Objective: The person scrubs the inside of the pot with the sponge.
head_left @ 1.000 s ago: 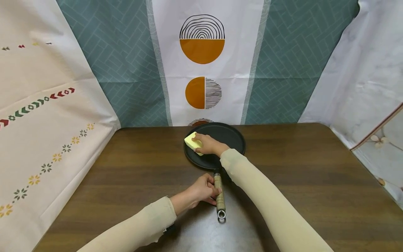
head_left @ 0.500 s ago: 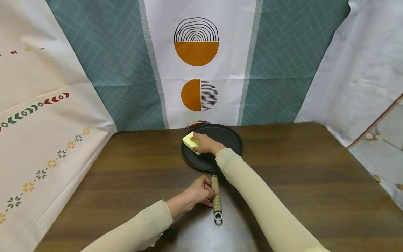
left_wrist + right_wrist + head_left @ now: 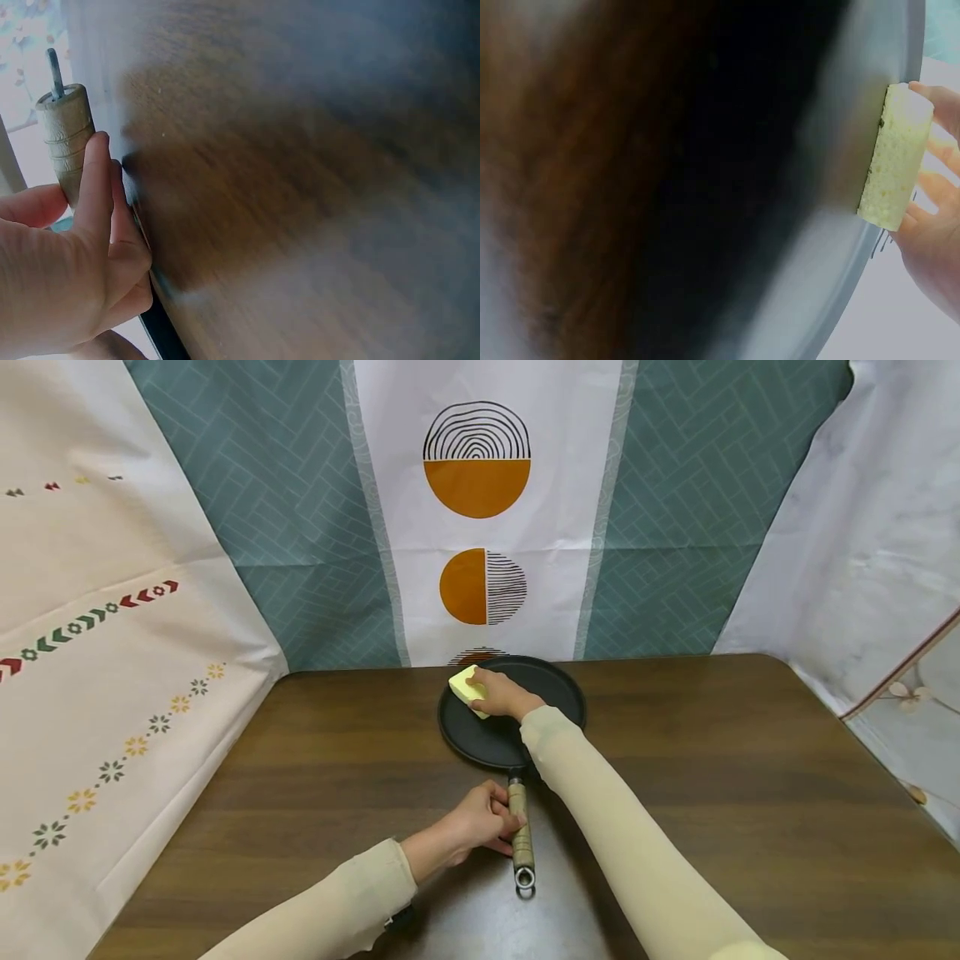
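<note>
A round black frying pan (image 3: 480,739) lies near the back edge of the table, its wooden handle (image 3: 521,827) pointing toward the person. My left hand (image 3: 480,821) pinches that handle between thumb and fingers; the left wrist view shows the handle (image 3: 66,135) rising out of the grip. Over the left part of the pan, my right hand (image 3: 504,695) holds a yellow sponge (image 3: 467,685). In the right wrist view the sponge (image 3: 897,159) sits flat against the pan's surface, with the fingers of the right hand (image 3: 937,202) spread along its back.
The brown wooden table (image 3: 720,777) extends on both sides of the pan. A green and white patterned cloth (image 3: 315,568) hangs right behind its back edge. Pale cloths stand at the left (image 3: 120,693) and right (image 3: 847,543).
The right hand with the sponge has shifted slightly away from the person and to the right across the pan. My left hand keeps its hold on the handle, and the pan stays put.
</note>
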`<state>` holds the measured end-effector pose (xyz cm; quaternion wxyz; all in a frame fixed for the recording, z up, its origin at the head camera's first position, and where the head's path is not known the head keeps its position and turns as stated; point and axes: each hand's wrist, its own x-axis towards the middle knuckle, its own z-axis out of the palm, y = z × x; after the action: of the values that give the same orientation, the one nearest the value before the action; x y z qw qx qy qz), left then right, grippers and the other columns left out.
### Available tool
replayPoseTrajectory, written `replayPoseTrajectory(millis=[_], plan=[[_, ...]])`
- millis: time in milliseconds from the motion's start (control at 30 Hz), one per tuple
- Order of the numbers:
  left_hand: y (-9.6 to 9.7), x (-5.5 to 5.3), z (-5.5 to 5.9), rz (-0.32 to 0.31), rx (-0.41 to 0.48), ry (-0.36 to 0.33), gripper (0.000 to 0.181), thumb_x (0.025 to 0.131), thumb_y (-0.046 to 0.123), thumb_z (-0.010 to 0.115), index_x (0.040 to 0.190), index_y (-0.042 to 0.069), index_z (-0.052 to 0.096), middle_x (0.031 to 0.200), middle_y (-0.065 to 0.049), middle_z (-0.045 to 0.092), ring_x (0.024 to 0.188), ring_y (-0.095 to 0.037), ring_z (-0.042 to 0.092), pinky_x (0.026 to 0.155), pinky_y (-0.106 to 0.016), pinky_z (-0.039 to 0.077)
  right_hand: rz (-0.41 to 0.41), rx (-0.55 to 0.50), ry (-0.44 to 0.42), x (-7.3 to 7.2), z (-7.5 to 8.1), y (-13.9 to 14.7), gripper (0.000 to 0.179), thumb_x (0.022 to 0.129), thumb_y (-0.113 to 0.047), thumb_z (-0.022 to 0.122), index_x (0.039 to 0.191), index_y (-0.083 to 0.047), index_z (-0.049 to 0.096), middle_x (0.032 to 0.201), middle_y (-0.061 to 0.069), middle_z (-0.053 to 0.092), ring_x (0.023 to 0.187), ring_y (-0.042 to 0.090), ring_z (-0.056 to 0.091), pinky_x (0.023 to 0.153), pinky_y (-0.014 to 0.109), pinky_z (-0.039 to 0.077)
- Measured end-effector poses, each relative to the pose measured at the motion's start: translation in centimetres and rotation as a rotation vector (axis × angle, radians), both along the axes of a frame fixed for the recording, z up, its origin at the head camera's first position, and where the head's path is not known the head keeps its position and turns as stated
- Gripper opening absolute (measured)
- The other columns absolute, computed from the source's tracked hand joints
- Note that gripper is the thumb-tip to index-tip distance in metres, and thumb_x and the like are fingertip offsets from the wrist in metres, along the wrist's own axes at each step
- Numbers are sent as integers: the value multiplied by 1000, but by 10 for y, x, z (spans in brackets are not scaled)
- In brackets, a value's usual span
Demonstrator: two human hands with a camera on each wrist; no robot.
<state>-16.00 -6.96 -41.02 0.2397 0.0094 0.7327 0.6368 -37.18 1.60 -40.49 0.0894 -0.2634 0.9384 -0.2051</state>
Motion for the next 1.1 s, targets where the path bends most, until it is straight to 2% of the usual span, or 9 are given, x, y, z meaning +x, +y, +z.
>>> replayPoseTrajectory(millis=[400,667,867,1100], plan=[[3,5,-3,41,6,-6,36,78,0,63,104,-5,38,78,-10,49,57,-19,56,51,-35,53,-41,-21,-16,-10,-8,15,55,86,-29,56,135,-14,35,146,7,16,129,25,23,105,38,25],[3,2,-4,51,21,-4,38,78,0,63,106,-6,38,78,-11,51,57,-20,56,51,-37,53,-39,-50,0,-12,-3,19,55,85,-25,57,134,-9,36,144,11,20,127,27,28,103,39,27],[2,4,-3,65,28,-11,37,79,0,63,106,-6,38,78,-12,52,54,-20,56,50,-36,53,-81,-40,-4,-20,-8,26,55,86,-28,56,134,-11,36,142,8,25,123,25,31,100,37,31],[0,4,-3,75,26,-4,37,78,-1,63,105,-7,38,78,-11,53,53,-18,57,50,-34,53,-117,-45,-14,-22,-6,30,56,86,-28,56,134,-9,34,141,10,27,114,25,37,95,38,34]])
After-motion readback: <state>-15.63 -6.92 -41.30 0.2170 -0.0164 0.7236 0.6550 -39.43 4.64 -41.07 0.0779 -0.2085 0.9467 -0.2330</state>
